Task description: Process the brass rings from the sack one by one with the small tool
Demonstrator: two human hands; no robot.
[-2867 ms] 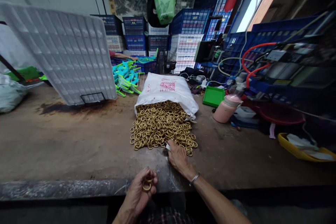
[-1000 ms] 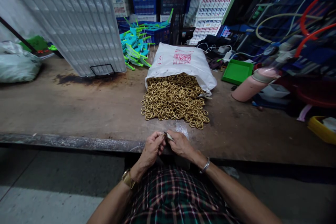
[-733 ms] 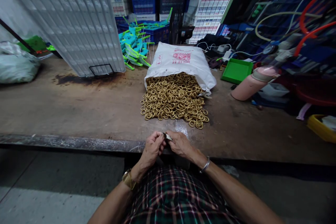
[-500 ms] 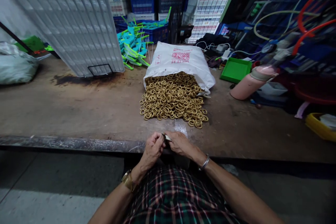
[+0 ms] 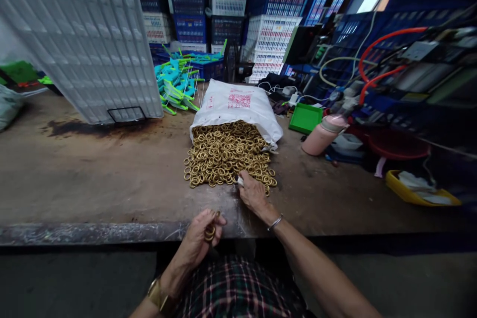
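My left hand (image 5: 197,236), just over the table's front edge, has its fingers curled around a few gold-coloured rings (image 5: 209,232). My right hand (image 5: 255,194) reaches to the near edge of a heap of the same rings (image 5: 227,154). Its fingers are closed, and a small white piece with a dark end (image 5: 240,181) shows at the fingertips; its kind is not clear. The heap spills from the mouth of a white woven sack (image 5: 227,102) with red print, lying on the table.
On the brown table (image 5: 122,184) a grey ribbed panel (image 5: 108,49) stands at left. Turquoise and green plastic parts (image 5: 177,82) lie behind. To the right are a green tray (image 5: 306,118), a pink bottle (image 5: 322,135) and a yellow tray (image 5: 421,194). Stacked crates (image 5: 276,35) line the back.
My hands were together at the table edge and are now apart. The right has moved forward to the heap; the left has turned, showing rings in its fingers. The view has shifted.
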